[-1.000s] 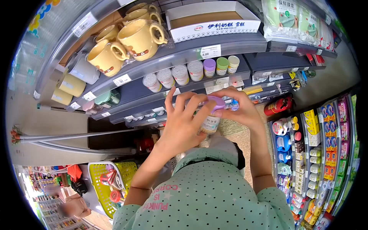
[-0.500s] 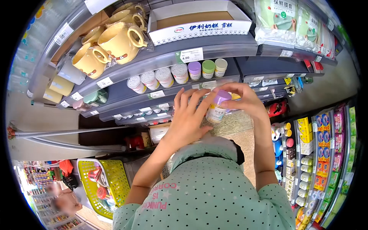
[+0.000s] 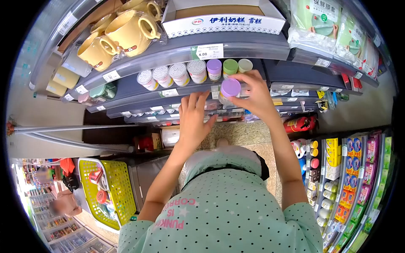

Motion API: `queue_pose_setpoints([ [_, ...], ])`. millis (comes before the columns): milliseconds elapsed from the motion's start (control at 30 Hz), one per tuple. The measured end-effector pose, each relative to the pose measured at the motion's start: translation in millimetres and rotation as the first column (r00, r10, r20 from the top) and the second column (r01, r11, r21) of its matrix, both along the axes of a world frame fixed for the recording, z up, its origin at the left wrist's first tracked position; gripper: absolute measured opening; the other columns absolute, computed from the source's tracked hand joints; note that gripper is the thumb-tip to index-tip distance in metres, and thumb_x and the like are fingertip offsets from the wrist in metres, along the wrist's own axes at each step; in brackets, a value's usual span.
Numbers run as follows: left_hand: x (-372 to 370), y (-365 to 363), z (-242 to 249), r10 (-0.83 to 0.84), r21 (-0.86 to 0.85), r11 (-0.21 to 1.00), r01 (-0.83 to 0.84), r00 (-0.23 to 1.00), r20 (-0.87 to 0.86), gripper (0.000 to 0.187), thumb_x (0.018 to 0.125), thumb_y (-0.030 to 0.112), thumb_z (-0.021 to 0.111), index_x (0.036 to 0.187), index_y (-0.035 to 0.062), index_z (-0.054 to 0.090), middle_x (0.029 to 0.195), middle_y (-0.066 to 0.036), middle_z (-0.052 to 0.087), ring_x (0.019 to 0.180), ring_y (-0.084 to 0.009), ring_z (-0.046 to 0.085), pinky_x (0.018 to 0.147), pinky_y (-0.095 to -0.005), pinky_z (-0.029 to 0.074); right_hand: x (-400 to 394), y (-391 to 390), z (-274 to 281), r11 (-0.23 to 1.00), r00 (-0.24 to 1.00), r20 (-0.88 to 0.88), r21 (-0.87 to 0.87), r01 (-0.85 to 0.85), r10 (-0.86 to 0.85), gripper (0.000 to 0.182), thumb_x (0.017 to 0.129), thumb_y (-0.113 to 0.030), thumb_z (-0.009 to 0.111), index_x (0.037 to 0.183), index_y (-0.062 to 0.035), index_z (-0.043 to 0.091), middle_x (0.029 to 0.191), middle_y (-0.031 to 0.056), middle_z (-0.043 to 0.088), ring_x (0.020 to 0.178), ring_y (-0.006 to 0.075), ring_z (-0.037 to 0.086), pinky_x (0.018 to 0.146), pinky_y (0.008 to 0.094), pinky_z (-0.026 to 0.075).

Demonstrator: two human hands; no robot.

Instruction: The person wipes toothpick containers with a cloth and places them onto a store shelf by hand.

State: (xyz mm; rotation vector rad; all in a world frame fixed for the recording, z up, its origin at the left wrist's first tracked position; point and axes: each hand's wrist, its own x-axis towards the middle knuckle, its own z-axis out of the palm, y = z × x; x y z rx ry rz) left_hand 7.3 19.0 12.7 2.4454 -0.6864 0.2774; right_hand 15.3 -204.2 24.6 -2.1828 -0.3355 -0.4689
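My right hand point(image 3: 252, 96) grips a small jar with a purple lid point(image 3: 230, 88) and holds it up against the edge of a grey shelf. On that shelf stands a row of similar small jars point(image 3: 198, 71) with white, purple, green and cream lids. My left hand point(image 3: 193, 120) is just below and left of the jar, fingers spread, holding nothing. The jar's body is mostly hidden behind my fingers.
Yellow mugs point(image 3: 126, 31) and a white carton point(image 3: 221, 19) sit on the upper shelf, above a price tag point(image 3: 208, 51). A yellow basket point(image 3: 105, 192) with goods hangs at lower left. More stocked shelves point(image 3: 350, 168) run along the right. A person stands far lower left.
The jar has gone up from chest height to the shelf edge in my right hand. My left hand has let go of it and stays lower.
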Motion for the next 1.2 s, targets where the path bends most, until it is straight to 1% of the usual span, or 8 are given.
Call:
queue_pose_setpoints([
  [167,-2,2,-11,0.004,0.006,1.000,-0.004,1.000,-0.015,0.059,0.071,0.010,0.081,0.126,0.0070,0.060,0.123,-0.010,0.057,0.111,-0.0347,0.050,0.095,-0.0463,0.042,31,13,-5,0.963,0.997,0.081,-0.268,0.003,0.019,0.053,0.066,-0.018,0.085,0.117,-0.0136,0.070,0.112,0.0098,0.065,0.117,0.0277,0.057,0.102,0.0420,0.044],
  [300,-6,-3,-25,-0.027,-0.026,0.999,0.026,1.000,-0.011,0.054,0.073,0.013,0.081,0.123,0.0077,0.063,0.122,-0.010,0.057,0.110,-0.0349,0.050,0.094,-0.0469,0.043,41,15,-10,0.956,0.995,0.091,-0.291,-0.016,0.045,0.053,0.064,-0.023,0.087,0.113,-0.0155,0.070,0.110,0.0047,0.073,0.120,0.0276,0.054,0.102,0.0467,0.040],
  [333,-7,-6,-29,-0.022,-0.022,1.000,0.022,1.000,-0.015,0.053,0.073,0.013,0.081,0.122,0.0077,0.063,0.123,-0.010,0.057,0.110,-0.0350,0.050,0.094,-0.0470,0.043,47,13,-15,0.942,0.990,0.124,-0.334,-0.019,0.064,0.054,0.063,-0.024,0.088,0.113,-0.0159,0.071,0.112,0.0015,0.071,0.119,0.0267,0.054,0.103,0.0453,0.041],
  [467,-8,-10,-40,-0.018,0.020,1.000,0.019,0.999,-0.032,0.056,0.074,0.014,0.081,0.125,0.0084,0.061,0.124,-0.009,0.055,0.113,-0.0354,0.050,0.094,-0.0482,0.043,52,10,-8,0.924,0.995,0.041,-0.374,-0.072,0.094,0.052,0.062,-0.025,0.089,0.111,-0.0141,0.073,0.113,-0.0009,0.064,0.115,0.0263,0.054,0.100,0.0446,0.043],
  [700,2,-19,-48,-0.001,0.058,0.998,0.003,0.999,-0.046,0.071,0.072,0.015,0.081,0.137,0.0069,0.054,0.130,-0.010,0.052,0.117,-0.0351,0.047,0.094,-0.0496,0.043,68,6,-14,0.928,0.993,0.044,-0.363,-0.086,0.109,0.051,0.064,-0.019,0.086,0.113,-0.0145,0.073,0.109,0.0036,0.064,0.108,0.0275,0.056,0.098,0.0425,0.043],
  [833,8,-23,-45,0.015,0.057,0.998,-0.012,0.999,-0.047,0.078,0.072,0.015,0.081,0.142,0.0058,0.049,0.134,-0.011,0.049,0.118,-0.0359,0.046,0.094,-0.0499,0.043,73,4,-16,0.912,0.990,0.057,-0.400,-0.095,0.128,0.053,0.066,-0.023,0.086,0.116,-0.0149,0.072,0.115,0.0052,0.065,0.112,0.0304,0.059,0.108,0.0463,0.039],
  [1033,19,-26,-52,0.014,0.050,0.999,-0.014,1.000,0.005,0.080,0.072,0.016,0.081,0.143,0.0047,0.047,0.138,-0.011,0.048,0.118,-0.0370,0.046,0.094,-0.0513,0.043,82,6,-16,0.918,0.995,0.023,-0.386,-0.085,0.102,0.054,0.068,-0.024,0.085,0.119,-0.0137,0.071,0.120,0.0105,0.069,0.110,0.0326,0.062,0.112,0.0476,0.036],
  [1200,28,-29,-53,0.015,0.083,0.996,-0.016,1.000,0.007,0.081,0.070,0.018,0.082,0.141,0.0020,0.047,0.142,-0.010,0.046,0.119,-0.0365,0.046,0.093,-0.0507,0.042,91,7,-12,0.913,0.994,0.026,-0.399,-0.088,0.107,0.053,0.070,-0.023,0.084,0.121,-0.0109,0.070,0.120,0.0128,0.070,0.113,0.0339,0.062,0.105,0.0447,0.043],
])
